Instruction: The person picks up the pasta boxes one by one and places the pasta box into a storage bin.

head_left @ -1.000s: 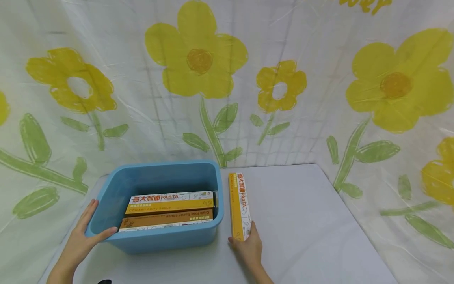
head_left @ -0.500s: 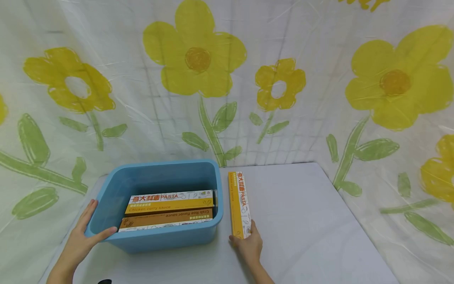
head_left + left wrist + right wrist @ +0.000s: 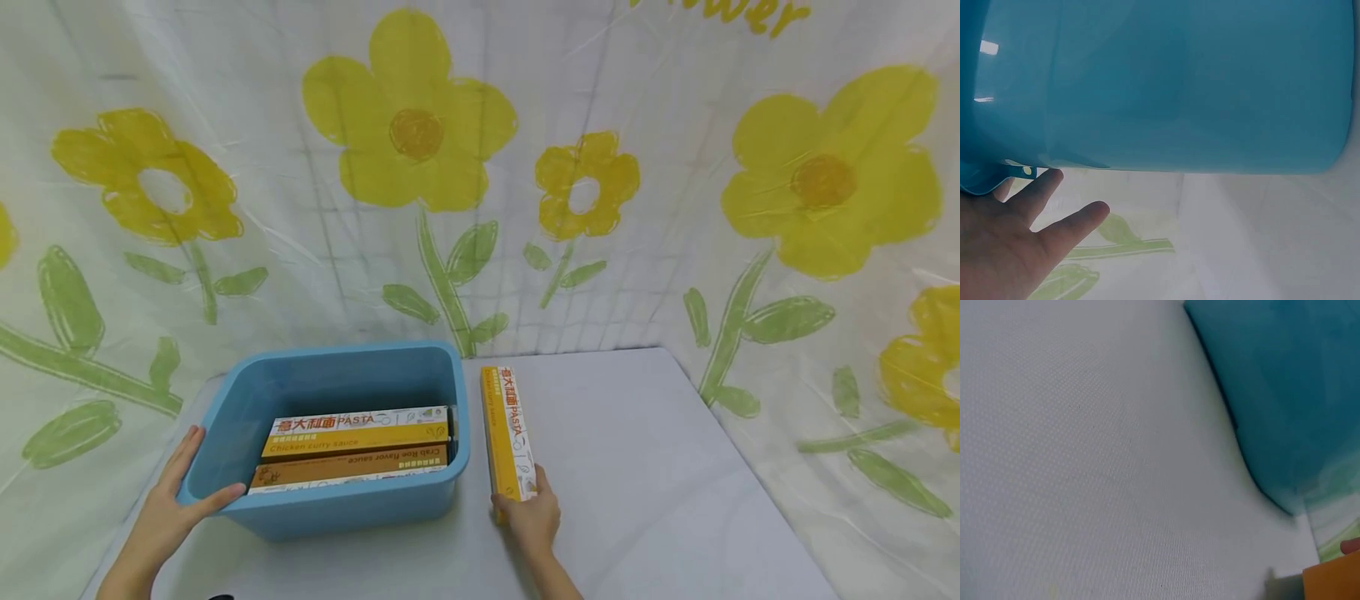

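My left hand (image 3: 167, 504) rests on the near left corner of a blue plastic bin (image 3: 352, 504), the thumb along the front rim. In the left wrist view its fingers (image 3: 1075, 228) are spread and straight beside the bin's wall (image 3: 1197, 87). My right hand (image 3: 531, 517) grips the near end of a yellow and white pasta box (image 3: 504, 425), thumb on the left and fingers on the right. That box lies lengthwise, right of the bin. Its orange end (image 3: 1335, 578) and a fingertip (image 3: 1350, 545) show in the right wrist view.
Inside the bin, several pasta boxes stand side by side, among them a chicken curry box (image 3: 356, 437) and a brown crab roe box (image 3: 352, 464). A white cloth (image 3: 615, 467) covers the table. A flower-printed curtain (image 3: 652, 333) hangs behind it.
My right hand has shifted slightly to the right, and its thumb now lies across the pasta box, whose near end shows below it. My left hand stays on the bin; the view has shifted a little.
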Motion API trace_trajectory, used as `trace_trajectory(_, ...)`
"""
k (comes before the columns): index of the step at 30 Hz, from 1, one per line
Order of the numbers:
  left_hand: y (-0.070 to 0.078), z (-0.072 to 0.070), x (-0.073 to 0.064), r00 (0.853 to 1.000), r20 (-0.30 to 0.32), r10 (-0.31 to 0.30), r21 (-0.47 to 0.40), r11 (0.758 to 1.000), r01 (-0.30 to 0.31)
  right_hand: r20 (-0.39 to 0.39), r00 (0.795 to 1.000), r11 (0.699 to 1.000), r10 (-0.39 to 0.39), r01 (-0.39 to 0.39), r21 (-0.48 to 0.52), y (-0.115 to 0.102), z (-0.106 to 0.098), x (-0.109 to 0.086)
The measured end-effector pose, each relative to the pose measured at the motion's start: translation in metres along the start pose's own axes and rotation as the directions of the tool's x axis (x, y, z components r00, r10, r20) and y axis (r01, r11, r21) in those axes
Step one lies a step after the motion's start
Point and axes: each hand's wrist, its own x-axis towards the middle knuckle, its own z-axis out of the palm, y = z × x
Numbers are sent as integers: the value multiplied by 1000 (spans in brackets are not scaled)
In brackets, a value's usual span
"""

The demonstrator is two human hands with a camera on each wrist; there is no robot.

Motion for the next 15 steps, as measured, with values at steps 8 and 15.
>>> trace_trajectory(8,1,-1,2,1000,19,-22,7,1000,22,-34,998,998,-55,55,-4,-3,-8,4)
trace_trajectory(15,2,-1,1,999,32,-30,7,1000,29,-30,995,995,-98,98,-8,-21,-32,11)
